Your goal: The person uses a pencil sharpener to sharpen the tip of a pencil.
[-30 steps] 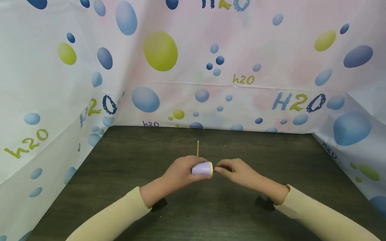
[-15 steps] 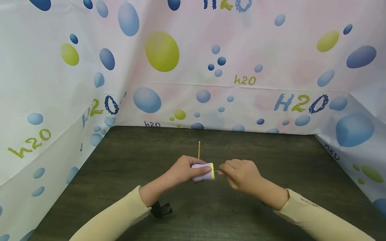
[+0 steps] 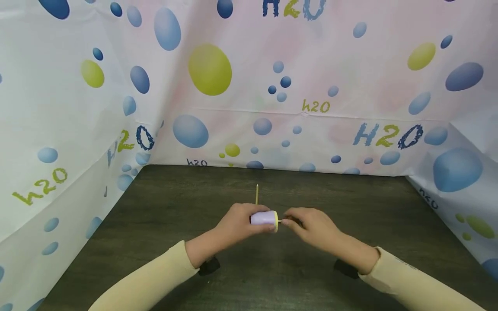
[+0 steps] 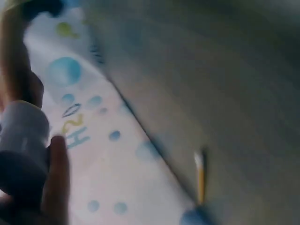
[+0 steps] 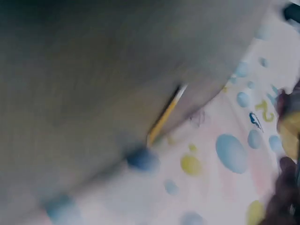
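In the head view my left hand (image 3: 232, 223) grips a small lavender cylinder (image 3: 262, 217) with a yellow end, held sideways above the table. Just to its right, my right hand (image 3: 317, 226) pinches a thin rod (image 3: 279, 221) that sticks out of the yellow end; the fingers hide most of the rod, so its kind cannot be told. The cylinder (image 4: 26, 124) shows blurred at the left of the left wrist view. At the right edge of the right wrist view its yellow end (image 5: 290, 133) is partly cut off. Beyond my left hand a pencil (image 3: 256, 194) lies on the table.
The dark wood-grain table (image 3: 186, 185) reaches back to a white sheet (image 3: 249, 86) printed with blue and green dots. This sheet also stands along the left and right sides. A black strap (image 3: 210, 265) shows under my left wrist.
My right hand has turned over at the rod and back, its fingers rolling between the frames. The cylinder tilts slightly in my left hand, which shifts its thumb. The pencil stays put.
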The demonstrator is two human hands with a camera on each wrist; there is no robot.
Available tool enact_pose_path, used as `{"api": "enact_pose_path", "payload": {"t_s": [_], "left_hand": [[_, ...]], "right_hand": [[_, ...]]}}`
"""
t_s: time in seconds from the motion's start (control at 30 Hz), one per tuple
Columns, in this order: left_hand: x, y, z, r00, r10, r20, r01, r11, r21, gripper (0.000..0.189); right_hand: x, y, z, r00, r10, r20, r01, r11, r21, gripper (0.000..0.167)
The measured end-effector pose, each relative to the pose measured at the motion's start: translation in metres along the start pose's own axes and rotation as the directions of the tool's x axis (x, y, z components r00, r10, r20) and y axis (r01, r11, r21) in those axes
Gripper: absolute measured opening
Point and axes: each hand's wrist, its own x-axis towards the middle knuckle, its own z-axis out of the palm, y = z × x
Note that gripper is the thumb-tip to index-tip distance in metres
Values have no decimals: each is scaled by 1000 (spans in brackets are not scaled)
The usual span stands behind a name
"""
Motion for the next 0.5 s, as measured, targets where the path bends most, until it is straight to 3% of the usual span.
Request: {"api": "enact_pose_path", "payload": {"t_s": [0.03,0.07,0.13,0.17,0.2,0.23,0.27,0.3,0.33,0.37,0.4,0.43,0.47,0.5], "left_hand": [[2,1,-2,989,-137,54,144,978,-149,42],[4,1,-3,965,-235,118,259,926,-275,43],[7,2,-7,905,-347,246,424,786,-450,44],[8,3,-8,879,-369,303,476,723,-501,45],[8,4,-8,857,-378,351,515,672,-533,45],[8,6,-8,842,-383,380,538,641,-547,45],[7,7,-7,846,-375,378,531,652,-541,44],[7,9,-6,860,-372,350,509,684,-523,44],[6,11,-5,883,-362,297,467,738,-487,43],[5,12,-3,912,-338,232,408,800,-440,41],[5,14,-2,946,-285,155,323,875,-360,39],[4,14,0,978,-194,77,207,948,-240,39],[2,14,1,998,-65,4,65,994,-89,40],[1,12,2,995,87,-54,-83,993,80,42]], "right_hand": [[0,0,2,985,-133,-110,105,966,-235,46],[0,1,4,943,-273,-190,170,886,-431,43],[2,5,7,817,-515,-258,223,696,-683,39],[3,6,7,767,-588,-259,238,635,-735,36],[4,7,8,725,-637,-262,249,597,-762,34],[5,8,9,696,-668,-265,253,572,-780,34],[5,8,10,678,-682,-274,256,568,-782,35],[5,8,10,679,-676,-286,255,583,-772,37],[5,8,11,697,-650,-302,253,618,-744,39],[5,7,12,734,-600,-318,245,671,-700,42],[4,6,13,790,-519,-326,236,749,-619,44],[2,4,12,864,-399,-307,216,844,-491,44],[1,2,11,932,-259,-255,174,934,-313,43],[1,1,9,981,-110,-159,96,991,-92,44]]}}
